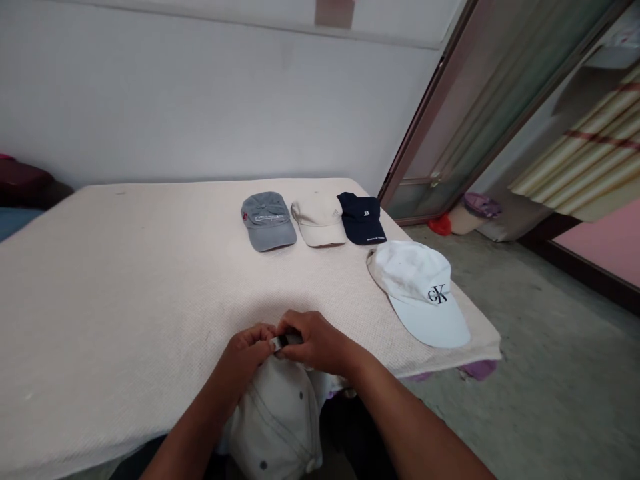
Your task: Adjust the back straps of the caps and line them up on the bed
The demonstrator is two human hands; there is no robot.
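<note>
A light beige baseball cap (280, 413) hangs over the near table edge with its back strap toward the table. My left hand (253, 343) pinches one side of the strap. On the other side, my right hand (305, 340) has its fingers closed on the strap close to the dark buckle (283, 341). The cap's brim is out of sight. Ahead of my hands, a grey cap (269, 220), a cream cap (317, 219) and a navy cap (363, 219) lie in a row. A white cap (420, 287) with black letters rests nearer, at the right edge.
A pale textured cloth (140, 287) covers the table, which meets a white wall (200, 100) at the back. To the right are a sliding door (465, 113), the concrete floor (545, 333), a bin (473, 212) with a purple liner and a striped curtain (585, 147).
</note>
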